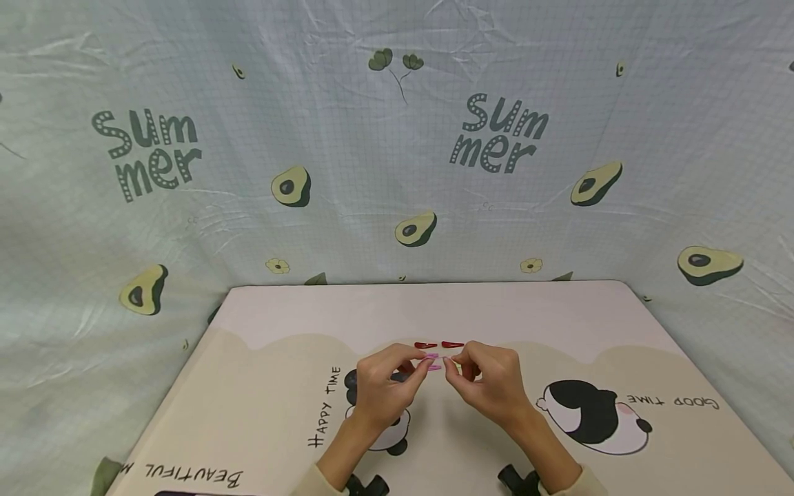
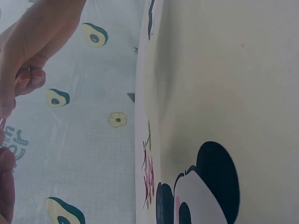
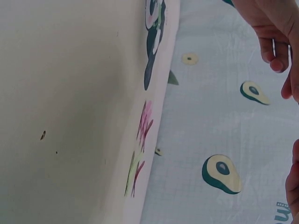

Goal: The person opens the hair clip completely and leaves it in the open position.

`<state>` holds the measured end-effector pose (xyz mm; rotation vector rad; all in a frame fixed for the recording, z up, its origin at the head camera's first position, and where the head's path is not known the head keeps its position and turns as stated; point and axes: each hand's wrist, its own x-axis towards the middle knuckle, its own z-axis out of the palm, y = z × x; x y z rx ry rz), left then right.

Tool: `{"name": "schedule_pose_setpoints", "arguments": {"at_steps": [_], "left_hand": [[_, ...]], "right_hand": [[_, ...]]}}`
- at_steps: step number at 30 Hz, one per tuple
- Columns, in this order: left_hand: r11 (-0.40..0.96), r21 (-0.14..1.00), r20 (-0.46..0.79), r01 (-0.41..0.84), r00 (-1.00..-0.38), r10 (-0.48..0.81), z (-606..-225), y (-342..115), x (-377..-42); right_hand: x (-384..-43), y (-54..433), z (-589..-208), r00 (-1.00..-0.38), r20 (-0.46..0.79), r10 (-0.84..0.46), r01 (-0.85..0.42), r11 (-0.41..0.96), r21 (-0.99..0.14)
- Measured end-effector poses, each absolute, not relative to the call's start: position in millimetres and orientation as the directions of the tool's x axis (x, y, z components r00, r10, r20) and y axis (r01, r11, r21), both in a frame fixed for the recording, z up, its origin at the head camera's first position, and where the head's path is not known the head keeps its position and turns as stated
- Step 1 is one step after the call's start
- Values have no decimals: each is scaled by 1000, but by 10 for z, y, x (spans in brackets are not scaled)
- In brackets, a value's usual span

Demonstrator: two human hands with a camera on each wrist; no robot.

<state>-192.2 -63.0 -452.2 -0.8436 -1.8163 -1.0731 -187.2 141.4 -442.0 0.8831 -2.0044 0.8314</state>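
Note:
In the head view my left hand (image 1: 383,387) and right hand (image 1: 493,382) meet above the table, fingertips close together. Between them they pinch a slim pink hair clip, seen as a sliver (image 2: 3,123) at the edge of the left wrist view; fingers cover most of it. Just beyond and below the fingertips lie pink hair clips (image 3: 145,119), a green hair clip (image 3: 131,172) and dark red hair clips (image 1: 453,344). The left wrist view catches the right hand (image 2: 39,39) at top and left fingers (image 2: 6,182) below.
The cream and pink table (image 1: 279,406) carries printed panda and dog drawings and lettering. A dark flat object (image 1: 186,493) shows at the near left edge. Behind the table hangs a pale curtain (image 1: 347,138) with avocado prints.

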Motion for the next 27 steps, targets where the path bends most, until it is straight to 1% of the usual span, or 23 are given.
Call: {"name": "schedule_pose_setpoints", "arguments": {"at_steps": [15,21,27], "left_hand": [[413,339,897,846,-422,129,-4531,-632,-1923],[407,332,903,851,-412,123,-4529,-625,-1918],[406,346,897,846,-425,121,-4531,-620,-1919]], "right_hand": [[-1872,1411,-4433,-465,836,-291,-797,548,-252],[-1878,1401,-4451,-459,837,-298,-803,542,-247],[-1884,1397,-4459,-454,838,-301,-804,544,-241]]}}
